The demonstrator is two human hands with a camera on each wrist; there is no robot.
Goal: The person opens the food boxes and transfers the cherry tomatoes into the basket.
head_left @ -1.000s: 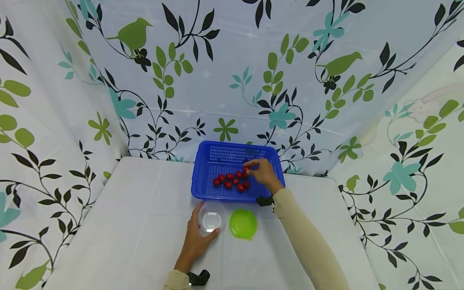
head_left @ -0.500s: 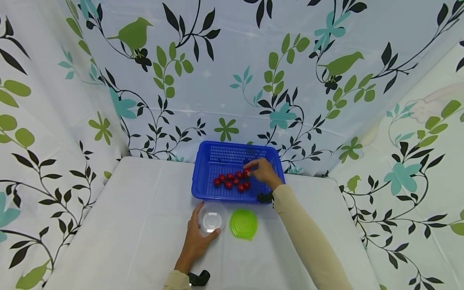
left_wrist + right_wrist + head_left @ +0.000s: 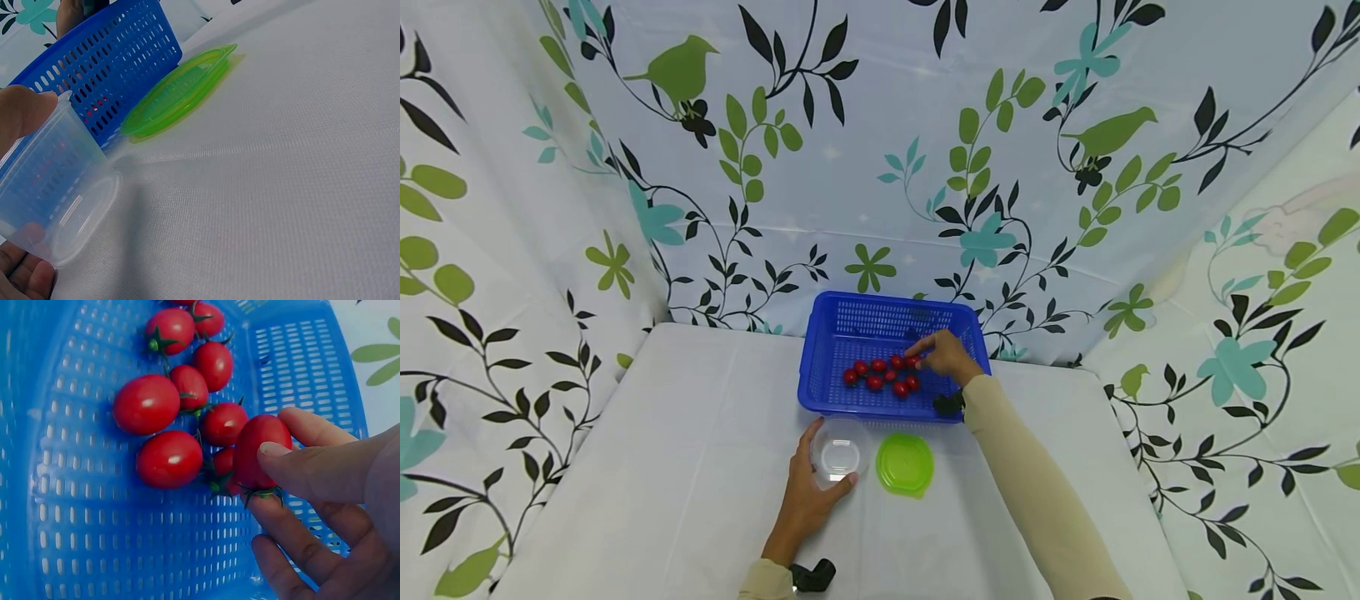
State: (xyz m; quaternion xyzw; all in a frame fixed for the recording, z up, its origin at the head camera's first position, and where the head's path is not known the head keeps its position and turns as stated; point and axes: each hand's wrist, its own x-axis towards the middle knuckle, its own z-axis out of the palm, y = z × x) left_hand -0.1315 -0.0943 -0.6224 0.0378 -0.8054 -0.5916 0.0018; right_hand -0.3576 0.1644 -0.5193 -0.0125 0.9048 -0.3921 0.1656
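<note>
In the head view my left hand (image 3: 808, 492) grips a clear plastic container (image 3: 841, 454), thumb on one side and fingers on the other. The left wrist view shows its see-through wall (image 3: 81, 150) standing on the cloth; some fingers are cut off there. My right hand (image 3: 949, 357) reaches into a blue basket (image 3: 820, 408) of cherry tomatoes (image 3: 875, 383). Seen from the right wrist, thumb and fingers pinch one cherry tomato (image 3: 253, 440) with its green calyx downward. Several others, some with green stems, lie beside it on the slotted floor.
A green lid (image 3: 905, 463) lies on the white tablecloth (image 3: 715, 467), right of the container and in front of the basket. Patterned curtains (image 3: 880, 167) hang behind and at both sides of the table.
My right hand has come down slightly within the basket, its fingertips a little lower among the tomatoes. The left hand and container have stayed in place.
</note>
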